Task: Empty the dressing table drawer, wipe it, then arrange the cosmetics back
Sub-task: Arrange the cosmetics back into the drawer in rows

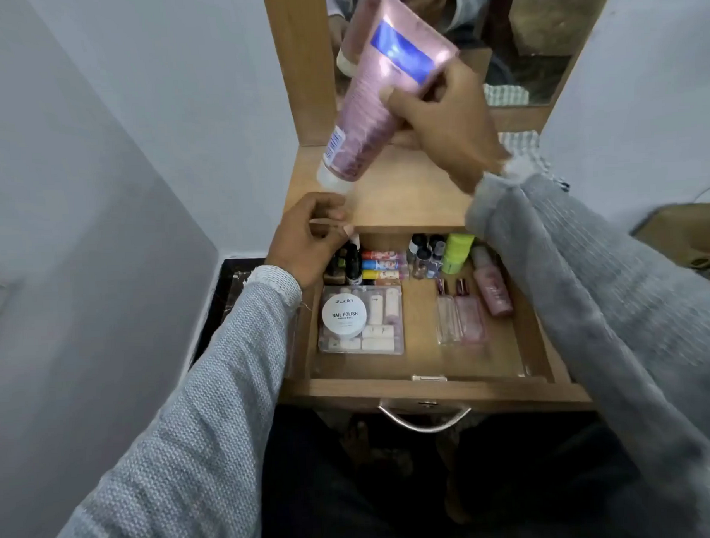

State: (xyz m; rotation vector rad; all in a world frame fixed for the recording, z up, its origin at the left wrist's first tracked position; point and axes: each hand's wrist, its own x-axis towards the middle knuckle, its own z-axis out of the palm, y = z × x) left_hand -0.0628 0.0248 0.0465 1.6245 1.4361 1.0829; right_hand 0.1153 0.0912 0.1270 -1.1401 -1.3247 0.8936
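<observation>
Pale wood frames the open drawer [421,367] below you, while your right hand [445,133] grips one pink tube [383,94] above the tabletop [407,194], its long axis tilted with the white cap low and left. Your left hand [308,238], loosely curled and holding nothing that I can see, sits just under that cap and nearer it. Inside lie one clear nail-polish case [361,321], one pink spray bottle [493,288], two slim perfume bottles [459,317] and three coloured lip balms [383,263].
</observation>
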